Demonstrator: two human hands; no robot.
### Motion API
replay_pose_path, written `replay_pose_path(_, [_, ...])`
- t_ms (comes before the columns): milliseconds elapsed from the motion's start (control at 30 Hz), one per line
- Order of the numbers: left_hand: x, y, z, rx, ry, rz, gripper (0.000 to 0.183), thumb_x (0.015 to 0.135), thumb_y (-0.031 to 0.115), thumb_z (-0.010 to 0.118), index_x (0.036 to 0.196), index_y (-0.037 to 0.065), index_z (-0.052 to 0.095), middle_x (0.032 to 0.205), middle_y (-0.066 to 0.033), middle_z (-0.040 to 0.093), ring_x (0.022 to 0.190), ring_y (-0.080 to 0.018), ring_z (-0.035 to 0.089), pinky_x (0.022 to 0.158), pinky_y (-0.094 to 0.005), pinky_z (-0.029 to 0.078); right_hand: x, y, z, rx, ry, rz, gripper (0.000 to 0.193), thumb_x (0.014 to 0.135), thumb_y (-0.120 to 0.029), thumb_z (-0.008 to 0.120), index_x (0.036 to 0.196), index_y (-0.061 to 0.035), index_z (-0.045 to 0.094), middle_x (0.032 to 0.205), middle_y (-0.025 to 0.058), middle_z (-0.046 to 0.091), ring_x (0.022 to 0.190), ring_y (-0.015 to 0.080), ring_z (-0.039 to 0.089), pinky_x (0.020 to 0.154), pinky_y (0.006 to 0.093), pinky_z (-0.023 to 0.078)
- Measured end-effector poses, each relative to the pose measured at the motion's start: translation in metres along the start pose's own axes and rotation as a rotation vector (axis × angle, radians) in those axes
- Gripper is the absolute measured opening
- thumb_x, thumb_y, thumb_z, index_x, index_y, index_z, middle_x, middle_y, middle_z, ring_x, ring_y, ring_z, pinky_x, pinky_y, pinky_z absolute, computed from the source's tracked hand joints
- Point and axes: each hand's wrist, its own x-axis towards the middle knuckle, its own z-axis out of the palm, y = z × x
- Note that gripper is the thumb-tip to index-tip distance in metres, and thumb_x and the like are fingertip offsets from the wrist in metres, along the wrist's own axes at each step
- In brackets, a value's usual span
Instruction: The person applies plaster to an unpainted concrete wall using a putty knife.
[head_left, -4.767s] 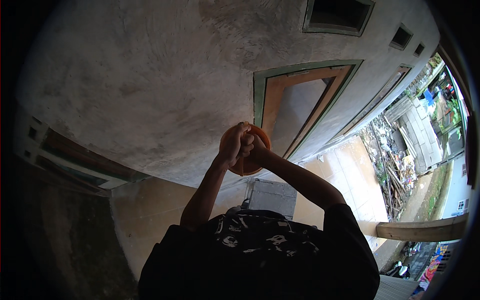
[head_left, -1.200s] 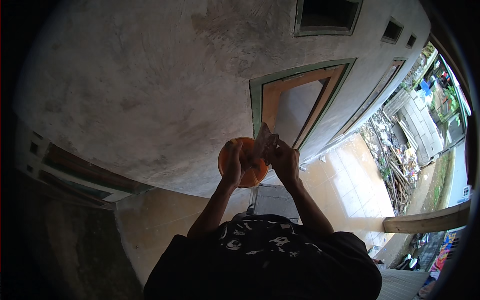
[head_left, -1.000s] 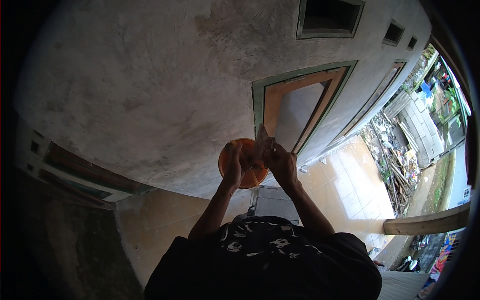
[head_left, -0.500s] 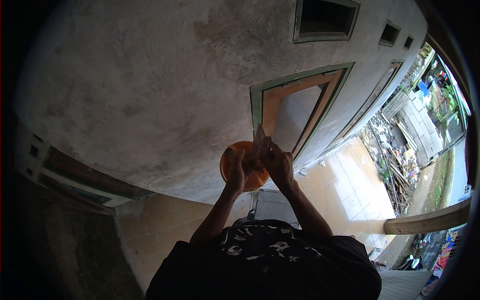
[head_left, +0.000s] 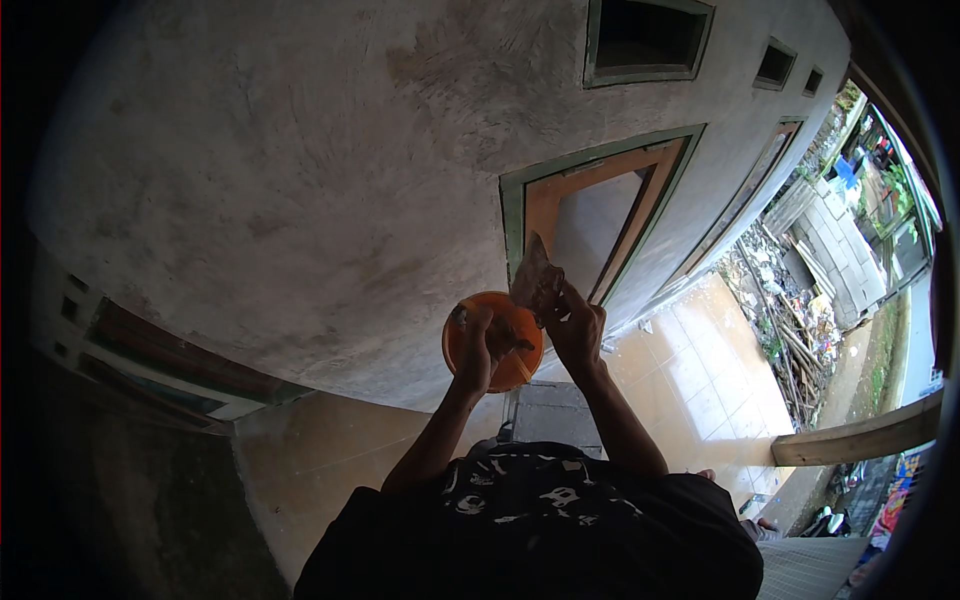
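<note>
Over an orange bucket [head_left: 455,357] is my left hand [head_left: 482,345], its thumb raised and its fingers stretched to the right across the opening. Nothing shows clearly between those fingers, and part of the hand blends into the dark inside of the bucket. My right hand [head_left: 577,328] pinches a thin, crumpled, pointed piece that looks like clear plastic [head_left: 535,275] beside the bucket's far right rim. The piece's tip points away from me, toward the door frame. What lies in the bucket is mostly covered by my left hand.
A rough grey plastered wall [head_left: 300,200] rises ahead, with a green-framed wooden door or window [head_left: 540,215] on its right. Below me are grey blocks [head_left: 555,415] and tan floor tiles [head_left: 680,375]. A wooden post [head_left: 860,432] and heaped debris [head_left: 795,355] are to the right.
My right hand has moved right and slightly nearer, drawing the crumpled piece away from my left hand. A gap now shows between the hands, and more of the bucket's inside is visible.
</note>
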Motion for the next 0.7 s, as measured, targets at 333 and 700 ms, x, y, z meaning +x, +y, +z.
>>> replay_pose_path(333, [0.001,0.010,-0.001,0.021,-0.036,-0.017,0.037,0.093,0.043,0.043,0.097,0.007,0.052,0.070,-0.0007,0.047,0.066,-0.0145,0.054,0.070,-0.0421,0.056,0.005,0.002,-0.019,0.185,0.092,0.081,0.020,0.085,-0.012,0.063,0.101,0.0001,0.062,0.067,0.0071,0.065,0.053,0.0101,0.059,0.047,0.0240,0.045])
replay_pose_path(700, [-0.008,0.046,-0.020,0.168,-0.030,-0.196,0.034,0.095,0.048,0.035,0.096,0.015,0.044,0.057,0.0060,0.024,0.048,-0.0085,0.028,0.046,-0.0274,0.031,0.006,0.006,-0.041,0.866,-0.075,0.552,0.021,0.089,-0.016,0.060,0.101,0.0001,0.057,0.078,0.0035,0.063,0.057,0.0050,0.053,0.045,0.0191,0.038])
